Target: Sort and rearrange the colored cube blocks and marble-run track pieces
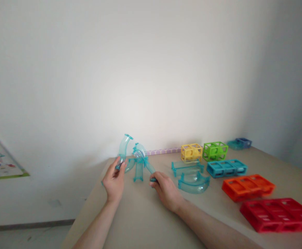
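My left hand [114, 180] is closed on the lower end of a curved translucent teal tube [123, 147], which rises above the fingers with its flanged end up. My right hand [166, 190] is closed around the near end of a teal track piece [150, 168]; its fingers hide part of it. Between the hands, a cluster of teal pieces stands on the table: an arched tube [141, 150] at the top and a straight channel [138, 171] below. Whether the right hand's piece joins this cluster, I cannot tell.
Right of my right hand lie a straight teal channel [188, 169] and a curved one [194, 185]. Beyond stand yellow [191, 152], green [215, 151], blue [227, 168], orange [248, 186] and red [279, 214] frame blocks. A purple patterned strip [163, 151] runs along the wall.
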A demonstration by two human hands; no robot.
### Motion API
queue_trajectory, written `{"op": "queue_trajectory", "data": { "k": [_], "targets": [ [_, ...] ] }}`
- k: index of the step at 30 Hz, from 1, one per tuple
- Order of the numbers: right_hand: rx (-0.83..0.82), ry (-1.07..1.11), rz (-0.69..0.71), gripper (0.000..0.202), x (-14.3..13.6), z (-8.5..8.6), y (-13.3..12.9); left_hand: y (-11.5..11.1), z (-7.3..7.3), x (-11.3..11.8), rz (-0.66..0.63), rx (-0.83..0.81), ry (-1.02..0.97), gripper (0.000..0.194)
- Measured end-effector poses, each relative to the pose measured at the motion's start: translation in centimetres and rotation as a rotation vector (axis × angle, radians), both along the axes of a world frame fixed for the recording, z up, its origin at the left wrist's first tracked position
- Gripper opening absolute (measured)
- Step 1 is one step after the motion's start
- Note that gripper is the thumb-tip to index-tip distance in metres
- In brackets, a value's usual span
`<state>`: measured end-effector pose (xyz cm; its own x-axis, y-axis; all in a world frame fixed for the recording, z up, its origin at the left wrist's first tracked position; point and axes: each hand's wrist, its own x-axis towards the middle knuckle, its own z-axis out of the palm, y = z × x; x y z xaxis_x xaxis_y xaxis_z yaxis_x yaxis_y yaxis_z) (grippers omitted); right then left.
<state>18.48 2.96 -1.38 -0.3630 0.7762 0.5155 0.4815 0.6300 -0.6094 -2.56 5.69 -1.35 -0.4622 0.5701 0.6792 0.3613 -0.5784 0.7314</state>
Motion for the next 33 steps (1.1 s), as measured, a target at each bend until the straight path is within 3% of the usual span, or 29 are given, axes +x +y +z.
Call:
{"op": "queue_trajectory", "data": {
  "k": [7,12,20,28,33],
  "targets": [
    [0.026,0.062,-0.004,0.010,-0.1,0.5,-0.4,-0.7,-0.3,1.1,-0.151,-0.053,0.148,0.038],
    [0.018,0.136,-0.027,0.007,-0.2,0.2,-0.2,0.1,-0.7,0.8,-0.078,-0.168,0.109,0.044],
    [0.087,0.188,-0.021,0.005,-0.1,0.1,-0.4,0.4,-1.1,0.7,-0.072,-0.297,0.128,0.040],
    [0.132,0.249,-0.191,0.007,0.1,-0.3,0.1,0.9,-1.6,0.6,-0.142,-0.207,0.072,0.038],
    [0.190,0.207,-0.181,0.006,0.1,-0.1,-0.1,-0.5,-0.6,1.6,-0.078,-0.142,0.275,0.036]
  ]
}}
